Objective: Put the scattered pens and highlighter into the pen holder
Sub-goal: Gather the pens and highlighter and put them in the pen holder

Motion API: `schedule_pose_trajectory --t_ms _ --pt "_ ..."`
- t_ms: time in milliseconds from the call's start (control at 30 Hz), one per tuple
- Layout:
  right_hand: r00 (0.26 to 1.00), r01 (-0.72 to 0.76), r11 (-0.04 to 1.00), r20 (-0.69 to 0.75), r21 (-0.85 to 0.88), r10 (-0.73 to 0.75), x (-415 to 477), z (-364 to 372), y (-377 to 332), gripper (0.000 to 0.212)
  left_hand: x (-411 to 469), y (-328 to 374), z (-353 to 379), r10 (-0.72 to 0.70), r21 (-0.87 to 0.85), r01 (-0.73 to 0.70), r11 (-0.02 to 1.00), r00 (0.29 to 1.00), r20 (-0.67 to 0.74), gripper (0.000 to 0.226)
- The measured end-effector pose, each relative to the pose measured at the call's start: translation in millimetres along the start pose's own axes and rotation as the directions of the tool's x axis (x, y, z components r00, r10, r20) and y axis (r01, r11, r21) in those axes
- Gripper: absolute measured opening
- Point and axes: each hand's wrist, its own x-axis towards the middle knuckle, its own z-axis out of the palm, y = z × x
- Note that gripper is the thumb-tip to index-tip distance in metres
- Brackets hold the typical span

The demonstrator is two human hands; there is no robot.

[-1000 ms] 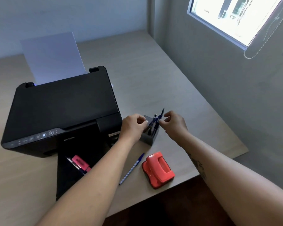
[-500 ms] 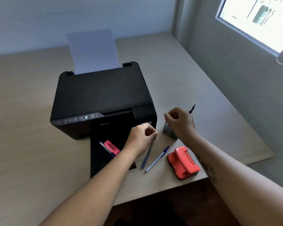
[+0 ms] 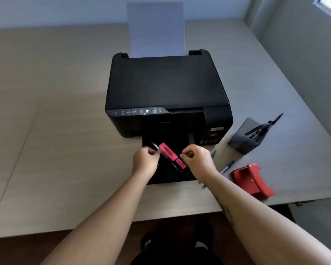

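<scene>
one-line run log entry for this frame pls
left hand: at pen on printer tray | right hand: curled, beside pink highlighter | pen holder: holds pens | blue pen: on desk

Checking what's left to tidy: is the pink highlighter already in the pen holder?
No, the pink highlighter lies on the printer's output tray between both hands, apart from the pen holder.

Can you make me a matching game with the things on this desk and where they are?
Things:
1. pink highlighter
2. red hole punch
3. white paper
4. pen holder

Places:
A. sticking up behind the printer
B. near the desk's front edge, far right
C. on the printer's black output tray, between the hands
D. right of the printer, pens inside

Pairs: 1-C, 2-B, 3-A, 4-D
</scene>
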Motion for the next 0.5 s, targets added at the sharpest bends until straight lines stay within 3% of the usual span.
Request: schedule_pose_trajectory --t_ms 200,367,500 --pt "0.994 -0.035 0.996 0.097 -0.088 0.044 6 18 -5 0.034 10 6 10 -0.083 0.028 0.083 0.996 0.997 -0.003 0.026" --pt "0.983 -0.032 0.98 0.169 -0.196 0.066 16 16 -8 0.024 12 12 13 -0.127 0.054 0.128 0.99 0.992 -0.015 0.019" --pt "0.979 -0.033 0.953 0.181 -0.302 0.092 17 12 -6 0.024 16 16 15 -0.161 0.077 0.159 0.984 0.987 0.011 0.028"
